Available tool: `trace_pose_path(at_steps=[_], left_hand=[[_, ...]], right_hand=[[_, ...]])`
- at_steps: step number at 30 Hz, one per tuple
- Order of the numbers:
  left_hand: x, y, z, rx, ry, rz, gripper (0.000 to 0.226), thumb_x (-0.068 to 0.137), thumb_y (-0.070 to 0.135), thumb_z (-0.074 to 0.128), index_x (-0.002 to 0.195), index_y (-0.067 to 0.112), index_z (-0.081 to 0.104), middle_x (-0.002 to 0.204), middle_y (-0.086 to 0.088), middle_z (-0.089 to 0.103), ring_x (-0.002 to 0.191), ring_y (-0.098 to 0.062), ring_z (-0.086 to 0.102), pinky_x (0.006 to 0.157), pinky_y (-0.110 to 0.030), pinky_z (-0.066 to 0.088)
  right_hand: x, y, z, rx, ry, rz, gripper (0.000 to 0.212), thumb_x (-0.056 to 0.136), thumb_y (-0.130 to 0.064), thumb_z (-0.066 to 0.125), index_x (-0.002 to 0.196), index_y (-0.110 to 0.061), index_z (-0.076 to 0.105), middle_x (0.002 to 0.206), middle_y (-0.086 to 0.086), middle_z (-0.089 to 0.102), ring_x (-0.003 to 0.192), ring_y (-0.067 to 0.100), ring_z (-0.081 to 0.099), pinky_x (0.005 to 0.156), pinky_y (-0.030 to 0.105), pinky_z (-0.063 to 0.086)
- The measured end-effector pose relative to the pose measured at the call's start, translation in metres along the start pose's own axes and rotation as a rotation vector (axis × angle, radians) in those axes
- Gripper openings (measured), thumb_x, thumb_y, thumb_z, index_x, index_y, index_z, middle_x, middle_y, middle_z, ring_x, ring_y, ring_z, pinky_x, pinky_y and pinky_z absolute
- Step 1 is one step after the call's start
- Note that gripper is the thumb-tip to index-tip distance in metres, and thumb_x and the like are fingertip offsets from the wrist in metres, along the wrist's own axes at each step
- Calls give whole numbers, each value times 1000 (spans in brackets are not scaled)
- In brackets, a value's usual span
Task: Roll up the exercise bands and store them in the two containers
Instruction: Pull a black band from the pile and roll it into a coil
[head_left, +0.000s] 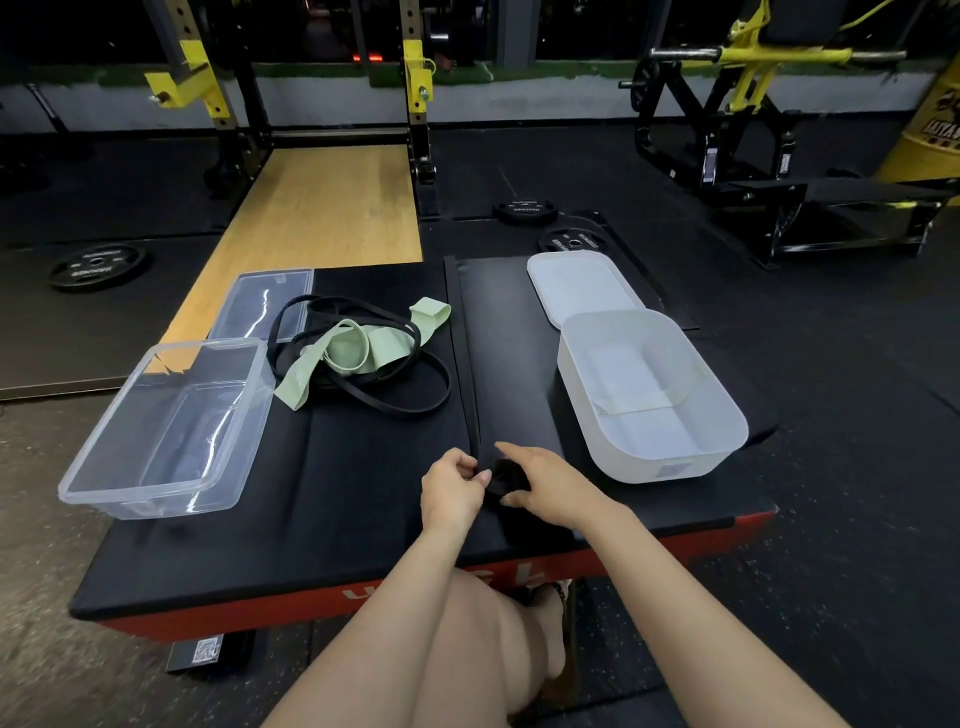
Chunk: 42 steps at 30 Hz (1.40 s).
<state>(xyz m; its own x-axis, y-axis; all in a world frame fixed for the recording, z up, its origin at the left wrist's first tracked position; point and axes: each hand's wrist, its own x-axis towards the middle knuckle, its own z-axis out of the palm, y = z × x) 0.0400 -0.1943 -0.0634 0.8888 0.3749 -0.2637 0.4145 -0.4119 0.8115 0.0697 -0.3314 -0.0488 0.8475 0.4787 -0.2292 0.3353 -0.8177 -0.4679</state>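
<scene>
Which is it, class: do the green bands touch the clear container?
Apart. The head view shows bare black pad between the green bands and the clear container.

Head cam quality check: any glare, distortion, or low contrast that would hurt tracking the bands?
Head view: dim gym light, wide-angle bowing at the edges; glare streaks on the clear container and its lid; the black band both hands roll nearly vanishes against the black mat; the green bands read clearly.

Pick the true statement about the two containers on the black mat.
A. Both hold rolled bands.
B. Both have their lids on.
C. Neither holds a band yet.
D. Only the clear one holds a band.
C: the clear container and the white container sit open with no band inside, and the hands hold a black band at the mat's near edge.
</scene>
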Motion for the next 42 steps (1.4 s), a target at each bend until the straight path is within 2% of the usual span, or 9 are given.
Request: trace_pose_path(at_steps=[2, 5, 13, 17, 21, 27, 31, 35, 42], left_hand=[[1, 1, 1, 28, 1, 2, 19, 87, 19, 65, 103, 11, 60, 98, -1, 65, 90, -15, 60, 80, -26, 47], [2, 1, 4, 37, 5, 8, 19, 87, 19, 64, 103, 11, 59, 103, -2, 64, 95, -18, 61, 84, -31, 50], [0, -4, 1, -49, -2, 67, 13, 85, 16, 66, 95, 13, 58, 104, -2, 58, 90, -11, 54, 77, -20, 39], [-1, -5, -1, -116, -19, 69, 20, 83, 17, 70, 97, 19, 55, 101, 4, 62, 95, -10, 58, 83, -23, 45], [-1, -4, -1, -133, -25, 55, 38, 85, 22, 67, 121, 20, 56, 110, 4, 63, 101, -11, 60, 95, -29, 47], [-4, -1, -2, -109, -8, 27, 41, 91, 25, 59, 130, 17, 54, 120, 1, 63, 109, -12, 59, 95, -24, 41], [-6, 2, -2, -78, 9, 25, 38, 91, 24, 59, 128, 15, 56, 120, 0, 64, 109, -13, 59, 95, -25, 42], [-6, 2, -4, -47, 28, 7, 27, 92, 23, 58, 117, 15, 62, 112, 1, 67, 97, -9, 57, 84, -21, 41], [-8, 3, -8, -4, -20, -36, 26, 89, 19, 61, 114, 12, 61, 109, -2, 67, 102, -15, 60, 85, -23, 43]], right_hand=[[-7, -2, 6, 11, 128, 74, 79, 80, -41, 70, 145, -17, 31, 140, 2, 43, 133, 20, 36, 106, 32, 34], [-14, -12, 21, 18, 297, 148, 65, 77, -47, 69, 126, -14, 44, 123, 0, 47, 118, 20, 43, 92, 29, 39], [-7, -30, 42, -11, 456, 215, 43, 87, -37, 61, 117, -10, 45, 118, 5, 48, 111, 22, 46, 85, 30, 42], [-5, -24, 39, -17, 433, 150, 41, 88, -31, 61, 120, -10, 47, 120, 5, 49, 113, 23, 46, 91, 31, 39], [-1, -18, 32, -32, 387, 105, 45, 87, -33, 61, 125, -12, 48, 122, 3, 50, 116, 23, 45, 94, 31, 37], [1, -14, 20, -67, 304, 53, 48, 87, -33, 62, 128, -14, 47, 125, 1, 51, 117, 21, 44, 94, 30, 37], [2, -11, 15, -53, 255, 21, 48, 86, -30, 64, 129, -15, 48, 127, -1, 52, 118, 21, 44, 95, 31, 39], [4, -8, 10, -43, 196, -7, 49, 84, -25, 67, 129, -15, 49, 129, 1, 52, 118, 23, 45, 98, 32, 38], [8, -8, -6, -36, 64, -71, 54, 78, -17, 73, 128, -16, 52, 127, 2, 56, 118, 23, 48, 98, 30, 39]])
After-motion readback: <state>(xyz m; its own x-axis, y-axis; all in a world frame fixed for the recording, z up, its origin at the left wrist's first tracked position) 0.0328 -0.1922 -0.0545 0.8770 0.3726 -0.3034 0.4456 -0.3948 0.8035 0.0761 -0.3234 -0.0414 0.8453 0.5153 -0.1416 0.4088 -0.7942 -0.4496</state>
